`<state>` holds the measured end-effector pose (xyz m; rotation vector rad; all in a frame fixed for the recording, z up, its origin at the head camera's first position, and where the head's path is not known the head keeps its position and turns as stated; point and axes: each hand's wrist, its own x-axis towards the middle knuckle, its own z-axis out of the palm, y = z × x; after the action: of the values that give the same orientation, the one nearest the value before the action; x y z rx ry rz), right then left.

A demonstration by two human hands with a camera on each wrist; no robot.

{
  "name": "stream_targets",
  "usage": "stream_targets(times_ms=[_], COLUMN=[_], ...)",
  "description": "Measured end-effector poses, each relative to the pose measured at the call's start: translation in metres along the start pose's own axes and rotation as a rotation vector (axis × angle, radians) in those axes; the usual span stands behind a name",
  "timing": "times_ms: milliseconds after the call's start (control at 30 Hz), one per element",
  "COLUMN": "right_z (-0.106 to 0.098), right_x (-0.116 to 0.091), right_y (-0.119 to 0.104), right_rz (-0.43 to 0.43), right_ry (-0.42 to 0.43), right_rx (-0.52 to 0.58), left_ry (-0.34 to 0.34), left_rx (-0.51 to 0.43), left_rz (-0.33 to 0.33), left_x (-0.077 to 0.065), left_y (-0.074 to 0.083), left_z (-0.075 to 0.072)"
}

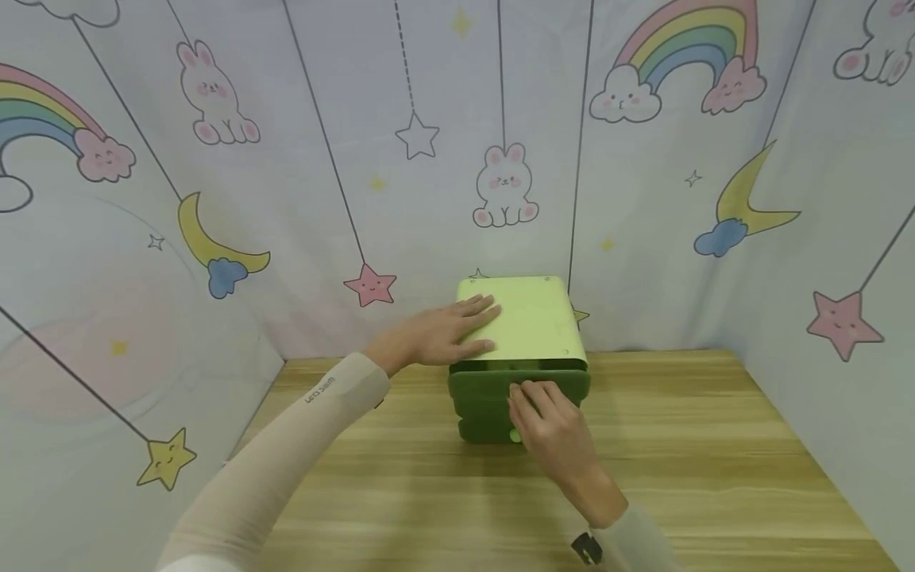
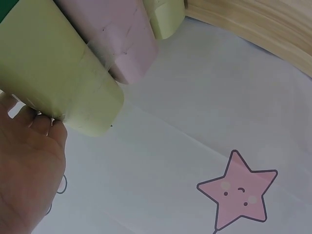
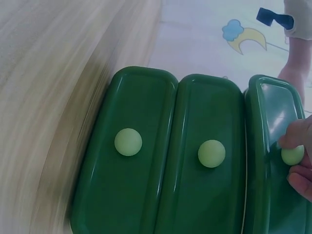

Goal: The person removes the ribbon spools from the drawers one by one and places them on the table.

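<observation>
A small drawer cabinet with a light green top point(image 1: 532, 318) and dark green drawer fronts stands on the table. My left hand point(image 1: 446, 330) rests on the left part of that top, fingers extended; the left wrist view shows its fingers point(image 2: 57, 131) at the cabinet's upper edge. With thumb and fingers, my right hand point(image 1: 550, 425) pinches the round light green knob point(image 3: 292, 155) of the top drawer point(image 3: 275, 195). That drawer stands slightly out, leaving a dark gap under the top. The middle drawer point(image 3: 204, 195) and bottom drawer point(image 3: 122, 190) sit level with each other.
The wood-grain table point(image 1: 400, 492) extends around the cabinet. Behind it and at both sides hangs a pale cloth point(image 1: 429, 222) printed with rabbits, stars, moons and rainbows. The cabinet's side has light green and pink point(image 2: 114, 36) sections.
</observation>
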<state>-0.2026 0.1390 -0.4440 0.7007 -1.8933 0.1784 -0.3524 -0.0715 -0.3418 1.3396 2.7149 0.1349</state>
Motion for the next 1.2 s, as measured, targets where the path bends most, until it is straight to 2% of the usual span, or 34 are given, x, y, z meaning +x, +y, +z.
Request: stream_targets(times_ms=[333, 800, 1200], right_z=[-0.013, -0.035, -0.049], right_x=[-0.006, -0.01, -0.01], right_y=[-0.008, -0.022, -0.03], right_rz=[-0.009, -0.069, -0.113], right_ry=[0.003, 0.066, 0.119], right_rx=[0.027, 0.081, 0.081], left_ry=[0.002, 0.005, 0.019], left_rx=[-0.002, -0.018, -0.006], left_rz=[0.004, -0.006, -0.007], left_x=[0.0, -0.002, -0.002], left_y=[0.001, 0.0, -0.001], left_z=[0.0, 0.002, 0.003])
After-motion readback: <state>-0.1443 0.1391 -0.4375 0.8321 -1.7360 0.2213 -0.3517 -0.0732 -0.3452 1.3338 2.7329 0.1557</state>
